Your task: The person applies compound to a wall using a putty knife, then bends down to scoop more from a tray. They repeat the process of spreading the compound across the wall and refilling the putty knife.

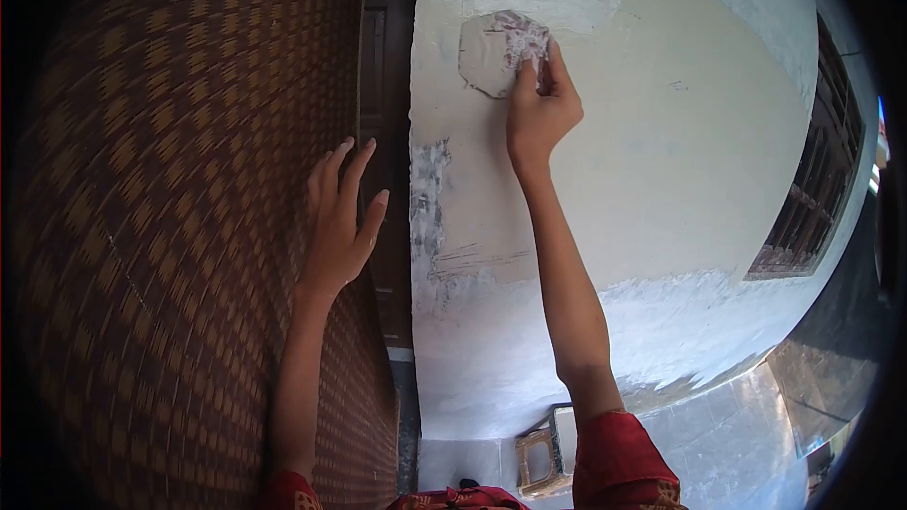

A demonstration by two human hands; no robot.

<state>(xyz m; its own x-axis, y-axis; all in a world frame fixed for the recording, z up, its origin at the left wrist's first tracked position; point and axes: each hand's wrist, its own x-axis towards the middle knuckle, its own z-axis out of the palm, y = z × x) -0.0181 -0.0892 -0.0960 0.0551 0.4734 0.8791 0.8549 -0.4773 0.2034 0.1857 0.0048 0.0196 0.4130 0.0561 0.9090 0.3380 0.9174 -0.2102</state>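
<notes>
My right hand (542, 111) is raised against the pale wall (652, 161), with its thumb and fingers closed on the edge of a flat, roughly round piece smeared with white paste (487, 55). This piece lies against the upper wall, and its exact kind cannot be made out. White paste clings to its right part, by my fingertips. My left hand (338, 217) holds nothing; its fingers are spread in front of the woven panel (170, 179), close to the dark door.
A dark door (383, 94) stands between the woven panel and the wall. Grey-white patches (427, 198) mark the wall's left edge. To the right is a barred window (803, 179). Low down, a wooden-framed object (537, 461) stands on the tiled floor (699, 453).
</notes>
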